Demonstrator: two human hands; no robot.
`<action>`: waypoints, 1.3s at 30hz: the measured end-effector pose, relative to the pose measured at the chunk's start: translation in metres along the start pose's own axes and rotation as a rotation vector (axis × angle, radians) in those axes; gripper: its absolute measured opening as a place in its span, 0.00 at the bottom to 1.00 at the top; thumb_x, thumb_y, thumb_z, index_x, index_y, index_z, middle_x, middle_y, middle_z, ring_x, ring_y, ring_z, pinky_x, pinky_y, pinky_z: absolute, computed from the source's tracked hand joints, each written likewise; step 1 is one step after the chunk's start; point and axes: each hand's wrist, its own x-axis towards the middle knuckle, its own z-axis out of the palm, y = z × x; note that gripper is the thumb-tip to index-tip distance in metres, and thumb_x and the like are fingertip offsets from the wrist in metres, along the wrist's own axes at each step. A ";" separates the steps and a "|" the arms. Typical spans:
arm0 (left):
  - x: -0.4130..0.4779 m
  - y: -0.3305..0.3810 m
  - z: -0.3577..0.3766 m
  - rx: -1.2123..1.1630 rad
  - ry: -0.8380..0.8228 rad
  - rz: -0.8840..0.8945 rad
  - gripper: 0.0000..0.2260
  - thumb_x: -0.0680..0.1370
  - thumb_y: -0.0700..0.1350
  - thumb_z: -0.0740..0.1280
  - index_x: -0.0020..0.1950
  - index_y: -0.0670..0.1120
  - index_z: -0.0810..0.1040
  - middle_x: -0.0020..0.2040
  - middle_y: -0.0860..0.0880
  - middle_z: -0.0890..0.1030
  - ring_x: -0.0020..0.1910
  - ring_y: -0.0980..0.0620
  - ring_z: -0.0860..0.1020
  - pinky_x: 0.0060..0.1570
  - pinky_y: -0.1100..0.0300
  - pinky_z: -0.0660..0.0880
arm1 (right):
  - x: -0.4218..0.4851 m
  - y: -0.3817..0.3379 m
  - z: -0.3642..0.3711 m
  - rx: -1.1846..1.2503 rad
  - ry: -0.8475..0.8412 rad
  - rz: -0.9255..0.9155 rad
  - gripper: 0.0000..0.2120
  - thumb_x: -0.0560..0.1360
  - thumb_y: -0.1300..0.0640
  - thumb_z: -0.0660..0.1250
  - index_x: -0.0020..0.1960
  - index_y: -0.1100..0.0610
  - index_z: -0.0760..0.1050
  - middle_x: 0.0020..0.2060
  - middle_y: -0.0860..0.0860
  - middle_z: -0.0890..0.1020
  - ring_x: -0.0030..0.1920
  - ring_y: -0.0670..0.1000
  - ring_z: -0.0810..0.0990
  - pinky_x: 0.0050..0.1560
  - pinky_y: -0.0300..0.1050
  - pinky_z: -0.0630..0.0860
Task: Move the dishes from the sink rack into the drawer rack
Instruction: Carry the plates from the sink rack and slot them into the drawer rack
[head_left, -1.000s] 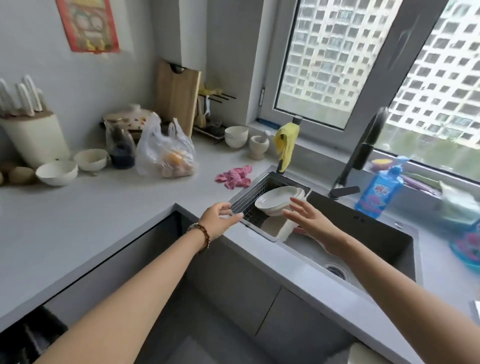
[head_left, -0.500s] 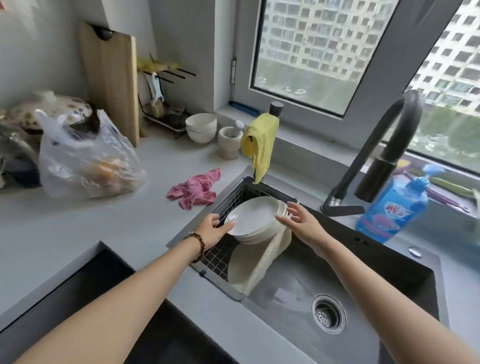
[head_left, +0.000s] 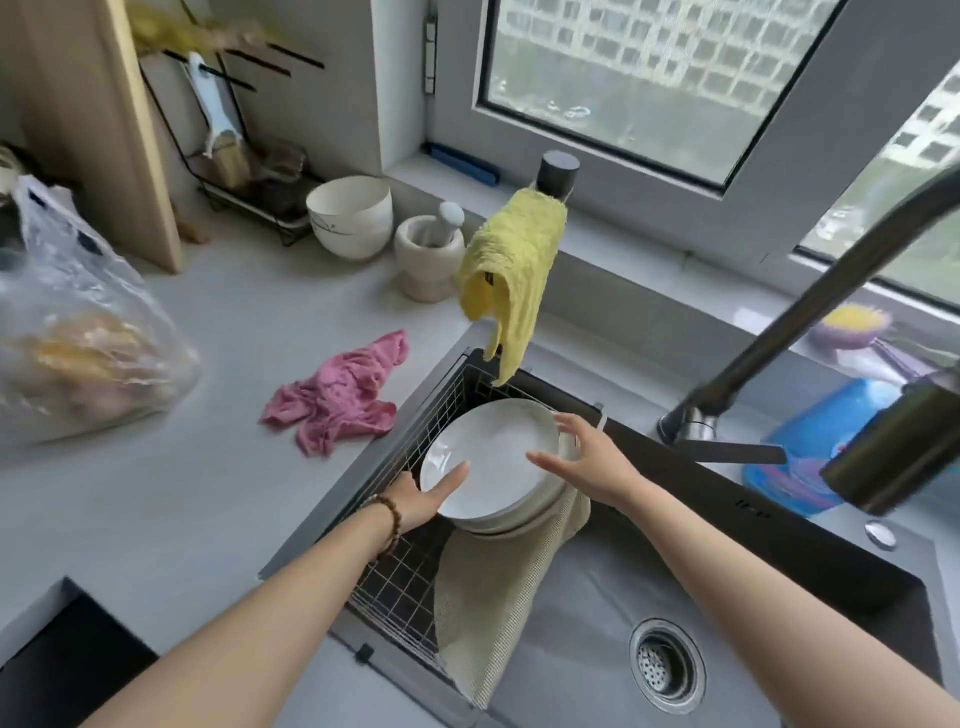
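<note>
White plates (head_left: 493, 457); blue bottle (head_left: 800, 452), label illegible

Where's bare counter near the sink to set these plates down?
Bare counter left of the sink rack, in front of the pink cloth. Basin around the drain is free. Crowded at the back: bowl, mortar, plastic bag.

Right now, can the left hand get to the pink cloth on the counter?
Probably, once it lets go. The left hand grips the stack of white plates in the sink rack, and the pink cloth lies on the counter just past the rack's rim, with nothing between.
</note>
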 end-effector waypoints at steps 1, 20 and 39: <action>0.008 -0.001 -0.001 -0.016 -0.018 -0.022 0.64 0.53 0.82 0.53 0.76 0.40 0.50 0.73 0.39 0.63 0.71 0.41 0.66 0.69 0.46 0.65 | 0.007 0.000 0.002 -0.103 0.024 -0.009 0.38 0.70 0.38 0.69 0.74 0.53 0.62 0.70 0.51 0.71 0.70 0.52 0.68 0.70 0.50 0.65; 0.057 -0.006 0.006 -0.509 -0.164 -0.074 0.64 0.41 0.79 0.66 0.67 0.39 0.68 0.59 0.45 0.79 0.53 0.51 0.80 0.50 0.59 0.79 | 0.051 -0.013 0.043 -0.500 0.217 0.185 0.40 0.67 0.28 0.62 0.68 0.56 0.69 0.60 0.54 0.76 0.64 0.55 0.71 0.73 0.57 0.52; -0.005 0.012 -0.003 -0.532 0.055 0.167 0.51 0.57 0.76 0.65 0.72 0.49 0.58 0.68 0.45 0.69 0.65 0.44 0.71 0.63 0.44 0.71 | -0.015 -0.038 0.020 0.438 0.434 0.212 0.32 0.67 0.45 0.75 0.66 0.53 0.68 0.63 0.54 0.70 0.59 0.49 0.71 0.63 0.46 0.70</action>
